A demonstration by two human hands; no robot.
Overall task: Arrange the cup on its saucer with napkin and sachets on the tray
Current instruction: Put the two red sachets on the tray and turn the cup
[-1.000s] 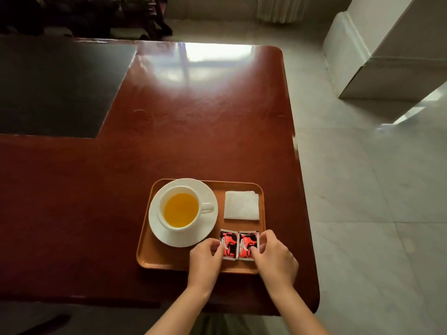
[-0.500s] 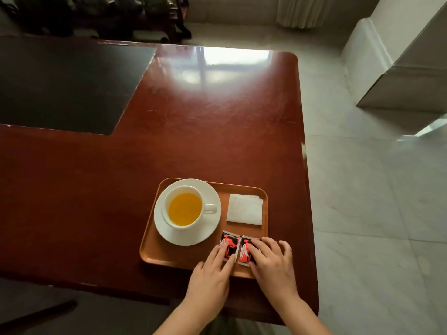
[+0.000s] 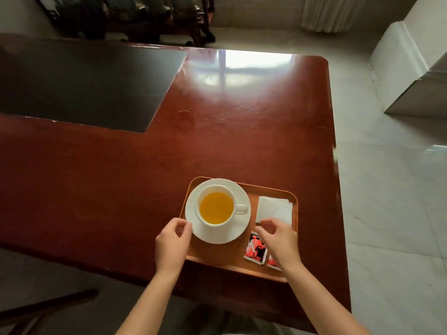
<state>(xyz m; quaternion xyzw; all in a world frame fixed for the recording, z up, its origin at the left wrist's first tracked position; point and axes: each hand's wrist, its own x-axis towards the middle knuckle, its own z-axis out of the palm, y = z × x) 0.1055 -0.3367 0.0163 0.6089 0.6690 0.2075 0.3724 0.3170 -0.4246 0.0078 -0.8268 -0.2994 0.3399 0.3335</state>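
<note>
Saucer point(image 3: 219, 234) with cup point(image 3: 216, 208) is touched at its near-left rim by left hand point(image 3: 172, 240), loosely curled; napkin point(image 3: 274, 210) just ahead of right hand point(image 3: 280, 238), half-open, empty; sachets point(image 3: 256, 249) partly covered beneath it, on tray point(image 3: 217, 258).

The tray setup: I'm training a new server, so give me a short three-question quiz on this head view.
1. True or false: the cup stands on the saucer.
2. Which hand is at the saucer's rim? A) left B) right
3. Fill in: the napkin lies on the tray, to the ____ of the saucer.

Key: 1 true. 2 A, the left hand; the right hand is over the sachets. 3 right.
</note>
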